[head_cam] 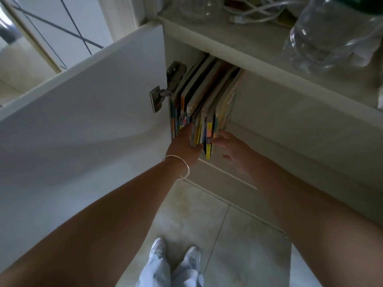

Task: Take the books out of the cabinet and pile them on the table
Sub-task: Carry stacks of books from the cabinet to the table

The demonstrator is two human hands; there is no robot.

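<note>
Several thin books (pixel 205 94) stand upright in a row inside the white cabinet (pixel 290 112), seen from above, spines toward me. My left hand (pixel 184 146), a silver bangle on its wrist, presses flat against the left part of the row, fingers among the spines. My right hand (pixel 234 152) reaches in at the right side of the row, fingers spread and touching a book with a yellow and black spine (pixel 209 139). Neither hand has a book lifted clear of the shelf.
The open cabinet door (pixel 83 125) stands at my left, its metal hinge (pixel 161 96) beside the books. On the countertop (pixel 259 44) above lie a clear plastic bottle (pixel 331 32) and white cables (pixel 255 11). Below are floor tiles and my feet (pixel 176 253).
</note>
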